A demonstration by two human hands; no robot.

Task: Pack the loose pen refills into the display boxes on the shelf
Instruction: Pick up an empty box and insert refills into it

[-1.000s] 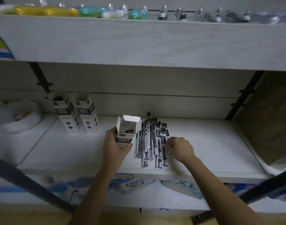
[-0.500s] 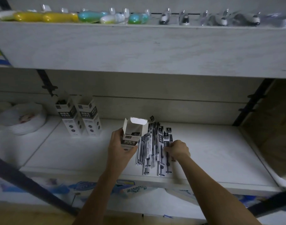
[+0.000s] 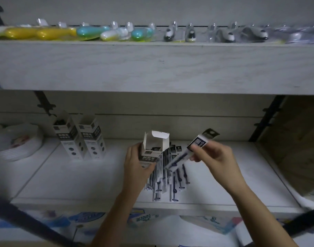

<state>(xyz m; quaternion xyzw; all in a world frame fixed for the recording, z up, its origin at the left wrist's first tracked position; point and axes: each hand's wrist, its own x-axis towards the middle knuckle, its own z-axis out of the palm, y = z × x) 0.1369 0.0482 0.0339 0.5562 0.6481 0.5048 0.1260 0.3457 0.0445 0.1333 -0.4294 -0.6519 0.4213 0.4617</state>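
Head view: the left hand [image 3: 135, 164] has its fingers curled around an open display box [image 3: 153, 145] and holds it upright. The right hand [image 3: 215, 155] pinches one packaged refill [image 3: 197, 143], tilted, just to the right of this box. The pile of refills [image 3: 167, 180] lies on the shelf [image 3: 63, 175] between both hands.

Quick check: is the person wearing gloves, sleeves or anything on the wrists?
No. The left hand and right hand are bare, without gloves. The left forearm and right forearm are uncovered to the frame edge; no sleeves, watch, bands or rings show.
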